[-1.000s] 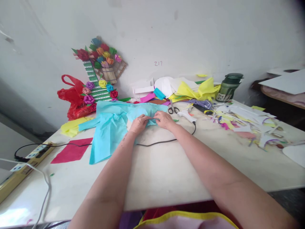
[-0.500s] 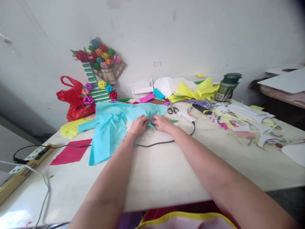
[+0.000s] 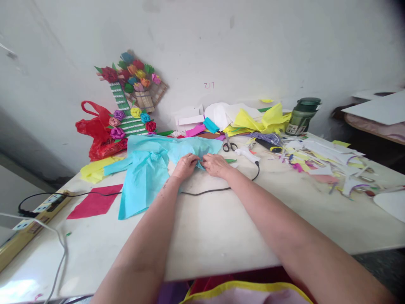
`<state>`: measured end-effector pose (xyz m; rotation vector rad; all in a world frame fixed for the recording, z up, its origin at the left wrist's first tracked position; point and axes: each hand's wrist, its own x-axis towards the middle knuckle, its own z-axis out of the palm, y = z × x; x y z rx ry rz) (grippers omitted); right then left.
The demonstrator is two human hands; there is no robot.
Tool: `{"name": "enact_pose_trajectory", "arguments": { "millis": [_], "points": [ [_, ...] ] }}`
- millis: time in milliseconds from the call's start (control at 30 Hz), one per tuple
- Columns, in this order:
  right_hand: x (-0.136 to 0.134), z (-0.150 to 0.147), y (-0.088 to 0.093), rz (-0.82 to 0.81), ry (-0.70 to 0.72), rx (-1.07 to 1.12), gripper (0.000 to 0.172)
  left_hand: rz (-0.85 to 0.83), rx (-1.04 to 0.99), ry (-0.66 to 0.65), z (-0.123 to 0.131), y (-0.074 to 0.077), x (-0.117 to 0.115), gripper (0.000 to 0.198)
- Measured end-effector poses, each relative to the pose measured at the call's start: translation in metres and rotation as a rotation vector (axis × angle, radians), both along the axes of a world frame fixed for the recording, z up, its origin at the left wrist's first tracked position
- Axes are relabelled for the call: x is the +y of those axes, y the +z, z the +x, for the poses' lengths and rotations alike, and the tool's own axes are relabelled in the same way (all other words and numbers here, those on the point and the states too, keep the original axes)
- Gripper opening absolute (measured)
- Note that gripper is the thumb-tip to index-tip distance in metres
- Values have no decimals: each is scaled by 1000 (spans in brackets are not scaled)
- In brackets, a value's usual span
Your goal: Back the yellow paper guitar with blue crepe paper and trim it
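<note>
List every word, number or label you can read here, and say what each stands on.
"217": handwritten number on the white wall; the first character may be a Z.
Label on the dark green bottle: too blurred to read.
Blue tissue paper pinched by the left hand and right hand: no text.

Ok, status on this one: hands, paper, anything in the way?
Left hand and right hand close together, both pinching blue tissue paper. Sheet rumpled on table. Black cord runs beneath forearms.
</note>
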<state>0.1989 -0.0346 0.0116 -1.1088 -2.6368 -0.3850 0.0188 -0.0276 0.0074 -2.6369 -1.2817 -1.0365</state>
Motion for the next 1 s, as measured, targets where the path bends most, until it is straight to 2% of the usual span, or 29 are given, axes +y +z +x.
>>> {"name": "enact_pose_trajectory", "arguments": {
  "millis": [667, 1000],
  "points": [
    [-5, -2, 1, 19, 4, -36, 26, -30, -21, -28, 3, 0, 1, 23],
    [-5, 3, 0, 56, 31, 140, 27, -21, -65, 23, 0, 2, -4, 24]
  ]
}}
